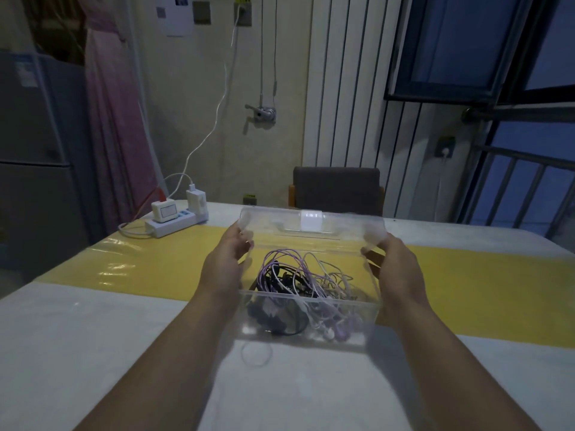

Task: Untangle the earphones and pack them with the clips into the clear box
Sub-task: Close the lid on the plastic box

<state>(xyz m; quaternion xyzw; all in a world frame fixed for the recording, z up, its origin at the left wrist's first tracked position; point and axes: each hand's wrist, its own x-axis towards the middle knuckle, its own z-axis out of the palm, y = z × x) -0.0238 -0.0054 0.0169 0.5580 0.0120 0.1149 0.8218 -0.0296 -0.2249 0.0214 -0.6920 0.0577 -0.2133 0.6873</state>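
Observation:
A clear plastic box (308, 295) sits on the table in front of me. Inside it lies a tangle of purple, white and black earphone cords (298, 278) with earbuds near the front wall. The clear lid (311, 231), with a white latch at its middle, stands tilted up over the box's far side. My left hand (230, 259) grips the lid's left corner. My right hand (395, 262) grips its right corner. I cannot make out any clips.
A white power strip (174, 223) with chargers and cables lies at the table's far left. A yellow runner (149, 269) crosses the white tablecloth. A grey chair (337, 189) stands behind the table.

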